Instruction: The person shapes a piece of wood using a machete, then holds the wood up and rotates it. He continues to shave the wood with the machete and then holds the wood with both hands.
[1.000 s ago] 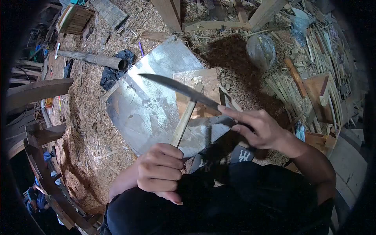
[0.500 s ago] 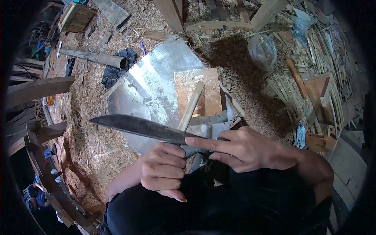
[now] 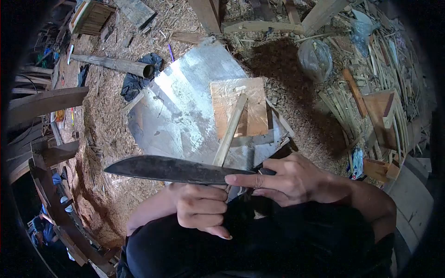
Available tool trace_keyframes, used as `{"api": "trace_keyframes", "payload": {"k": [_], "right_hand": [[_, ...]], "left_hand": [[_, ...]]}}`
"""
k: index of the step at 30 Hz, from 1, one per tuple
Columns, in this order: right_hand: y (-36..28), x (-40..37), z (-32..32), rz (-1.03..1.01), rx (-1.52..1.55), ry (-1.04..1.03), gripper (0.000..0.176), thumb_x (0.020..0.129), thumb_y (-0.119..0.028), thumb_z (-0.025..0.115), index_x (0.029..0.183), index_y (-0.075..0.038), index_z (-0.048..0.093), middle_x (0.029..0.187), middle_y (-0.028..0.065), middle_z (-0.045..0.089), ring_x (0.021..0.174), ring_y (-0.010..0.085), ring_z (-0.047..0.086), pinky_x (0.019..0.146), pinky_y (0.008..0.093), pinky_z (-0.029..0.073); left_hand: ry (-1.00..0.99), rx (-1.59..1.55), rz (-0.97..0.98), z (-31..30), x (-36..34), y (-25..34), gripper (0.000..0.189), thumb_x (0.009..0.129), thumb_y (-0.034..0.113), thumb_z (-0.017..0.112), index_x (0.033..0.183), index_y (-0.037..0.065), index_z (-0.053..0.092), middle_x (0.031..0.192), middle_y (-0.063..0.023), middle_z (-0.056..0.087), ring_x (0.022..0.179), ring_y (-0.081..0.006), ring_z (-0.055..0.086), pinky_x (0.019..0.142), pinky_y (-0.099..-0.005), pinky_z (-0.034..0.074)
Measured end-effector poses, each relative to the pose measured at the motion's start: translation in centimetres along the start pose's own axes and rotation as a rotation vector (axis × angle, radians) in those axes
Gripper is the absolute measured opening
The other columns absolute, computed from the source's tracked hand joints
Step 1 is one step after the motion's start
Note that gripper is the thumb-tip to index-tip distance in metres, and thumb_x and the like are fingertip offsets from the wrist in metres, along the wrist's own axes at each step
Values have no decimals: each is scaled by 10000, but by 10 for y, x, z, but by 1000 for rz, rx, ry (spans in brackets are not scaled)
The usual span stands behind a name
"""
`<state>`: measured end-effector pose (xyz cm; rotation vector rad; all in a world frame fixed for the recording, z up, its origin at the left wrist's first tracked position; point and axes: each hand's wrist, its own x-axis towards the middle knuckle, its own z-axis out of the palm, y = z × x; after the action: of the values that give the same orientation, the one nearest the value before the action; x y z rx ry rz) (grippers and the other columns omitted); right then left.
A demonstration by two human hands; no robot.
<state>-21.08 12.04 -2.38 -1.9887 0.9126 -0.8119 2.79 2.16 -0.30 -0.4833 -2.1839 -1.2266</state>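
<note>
A large dark knife (image 3: 162, 169) lies crosswise in front of my body, its tip pointing left and its broad side turned up. My right hand (image 3: 289, 180) is closed round its handle, the index finger stretched along the base of the blade. Just below the blade, my left hand (image 3: 201, 206) is a fist, thumb at the bottom. A pale wooden strip (image 3: 231, 127) slants from a square wooden board (image 3: 256, 106) down behind the blade to this fist, which hides its near end. Under the board is a scuffed metal sheet (image 3: 185, 111).
Wood shavings (image 3: 109, 134) cover the ground. A hollow pole (image 3: 111, 65) and black plastic (image 3: 132, 88) lie at left, near curved timbers (image 3: 46, 109). A clear plastic bag (image 3: 315, 60) and thin strips (image 3: 336, 109) lie at right. Another person (image 3: 44, 227) is at lower left.
The knife's broad side has turned more toward the camera. My left hand has shifted slightly right and down. The board and metal sheet appear slightly farther right in the view.
</note>
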Motion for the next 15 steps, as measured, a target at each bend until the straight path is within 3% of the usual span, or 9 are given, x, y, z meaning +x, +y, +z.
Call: {"api": "trace_keyframes", "payload": {"k": [12, 15], "right_hand": [[3, -5, 7, -12, -155, 65, 578, 922, -299, 737, 1475, -302, 569, 763, 49, 609, 497, 123, 588, 423, 303, 535], [3, -8, 1, 21, -159, -6, 549, 947, -288, 709, 1477, -278, 567, 721, 65, 598, 504, 134, 598, 441, 300, 551]], "left_hand": [[46, 22, 25, 5, -1, 0, 528, 974, 224, 719, 578, 94, 394, 611, -16, 339, 507, -188, 454, 455, -308, 363], [75, 4, 41, 7, 0, -2, 544, 982, 239, 711, 564, 98, 392, 592, -2, 323, 485, -180, 441, 445, -304, 340]]}}
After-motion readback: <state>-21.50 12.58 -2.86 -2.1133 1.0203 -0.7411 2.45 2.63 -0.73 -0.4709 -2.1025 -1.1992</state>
